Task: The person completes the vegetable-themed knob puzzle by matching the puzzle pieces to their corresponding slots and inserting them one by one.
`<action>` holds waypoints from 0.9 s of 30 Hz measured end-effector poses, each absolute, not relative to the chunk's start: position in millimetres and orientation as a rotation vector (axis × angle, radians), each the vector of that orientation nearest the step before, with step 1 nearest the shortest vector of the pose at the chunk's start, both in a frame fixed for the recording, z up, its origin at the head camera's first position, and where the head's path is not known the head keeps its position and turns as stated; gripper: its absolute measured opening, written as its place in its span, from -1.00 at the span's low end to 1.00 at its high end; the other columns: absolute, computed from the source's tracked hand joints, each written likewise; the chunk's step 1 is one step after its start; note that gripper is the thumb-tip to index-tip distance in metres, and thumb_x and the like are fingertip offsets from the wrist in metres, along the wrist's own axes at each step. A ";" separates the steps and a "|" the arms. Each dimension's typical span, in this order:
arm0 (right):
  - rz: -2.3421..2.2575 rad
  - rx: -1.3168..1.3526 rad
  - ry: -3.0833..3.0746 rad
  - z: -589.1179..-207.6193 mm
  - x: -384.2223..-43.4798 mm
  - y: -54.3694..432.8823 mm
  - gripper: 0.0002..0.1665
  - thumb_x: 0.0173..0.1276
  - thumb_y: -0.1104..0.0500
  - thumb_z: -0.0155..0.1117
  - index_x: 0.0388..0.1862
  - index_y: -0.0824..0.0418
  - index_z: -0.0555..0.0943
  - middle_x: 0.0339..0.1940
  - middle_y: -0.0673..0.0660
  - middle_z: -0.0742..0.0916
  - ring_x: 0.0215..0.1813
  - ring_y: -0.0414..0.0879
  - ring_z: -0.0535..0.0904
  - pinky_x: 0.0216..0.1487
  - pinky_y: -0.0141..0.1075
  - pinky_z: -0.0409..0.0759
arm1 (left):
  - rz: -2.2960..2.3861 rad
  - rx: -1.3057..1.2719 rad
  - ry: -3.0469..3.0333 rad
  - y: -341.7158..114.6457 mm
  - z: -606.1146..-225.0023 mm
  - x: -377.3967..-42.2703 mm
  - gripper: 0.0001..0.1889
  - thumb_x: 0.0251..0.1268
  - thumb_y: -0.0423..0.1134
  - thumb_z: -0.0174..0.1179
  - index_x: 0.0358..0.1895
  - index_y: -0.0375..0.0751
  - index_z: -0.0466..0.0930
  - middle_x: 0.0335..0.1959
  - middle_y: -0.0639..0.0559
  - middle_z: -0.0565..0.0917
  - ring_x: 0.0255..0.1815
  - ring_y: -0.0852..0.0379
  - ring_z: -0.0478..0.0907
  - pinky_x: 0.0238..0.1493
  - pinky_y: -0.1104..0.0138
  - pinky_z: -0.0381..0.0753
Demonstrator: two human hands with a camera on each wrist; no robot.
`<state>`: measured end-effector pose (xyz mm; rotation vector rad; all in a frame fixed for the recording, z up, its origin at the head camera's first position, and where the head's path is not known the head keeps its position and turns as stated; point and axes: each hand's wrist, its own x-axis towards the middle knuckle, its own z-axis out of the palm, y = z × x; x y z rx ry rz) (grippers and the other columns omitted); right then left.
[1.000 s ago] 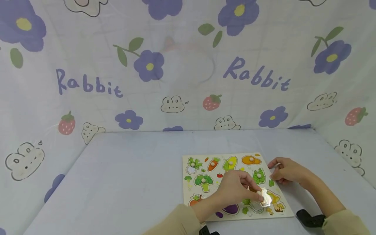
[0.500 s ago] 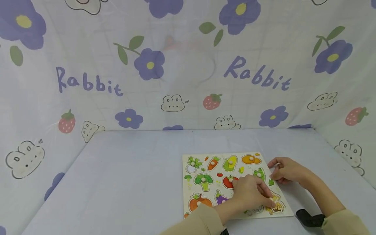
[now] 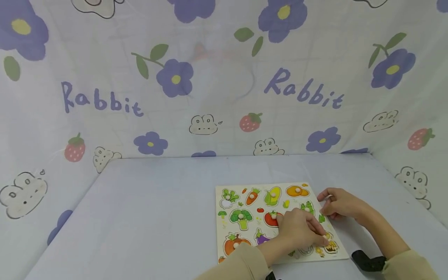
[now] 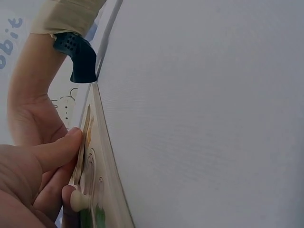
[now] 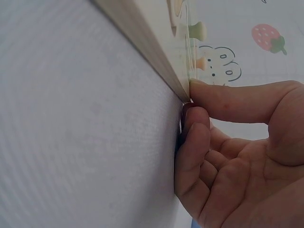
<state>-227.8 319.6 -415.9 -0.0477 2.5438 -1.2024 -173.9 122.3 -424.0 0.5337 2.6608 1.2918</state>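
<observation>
A flat wooden knob puzzle board (image 3: 222, 225) with vegetable pictures lies at the right of the table. My left hand (image 3: 299, 229) is over its near right corner, by the yellow mushroom picture (image 3: 330, 245). In the left wrist view, its thumb and fingers pinch a thin wooden puzzle piece (image 4: 82, 149), tilted above the board; its picture is mostly hidden. A pale knob (image 4: 80, 201) stands beside the fingers. At the board's right edge, my right hand (image 3: 344, 204) grips the rim, thumb on the top face and other fingers curled against the side, as the right wrist view shows.
Knobbed pieces sit in the board, such as the broccoli (image 3: 240, 218), tomato (image 3: 271, 218), carrot (image 3: 252, 196) and corn (image 3: 273, 195). A white cloth covers the table (image 3: 154, 210). A printed curtain (image 3: 224, 97) hangs behind it. Black wrist mounts (image 3: 367, 261) sit by the sleeves.
My left hand has moved right with the puzzle piece, from beside the mushroom picture to over it, uncovering the tomato. Over the last half second it stays there. The right hand keeps its place.
</observation>
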 end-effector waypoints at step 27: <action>-1.191 -0.069 2.529 -413.0 -226.7 317.5 -0.49 0.15 0.34 0.33 0.06 0.44 0.41 -0.50 0.11 0.55 -0.46 -0.05 0.46 -0.44 -0.27 0.46 | 1.297 0.712 2.589 115.6 -430.1 -178.8 -0.85 -0.05 -0.11 0.57 -0.48 0.18 0.74 -0.60 0.49 0.64 -0.27 0.58 0.40 -0.11 0.21 0.11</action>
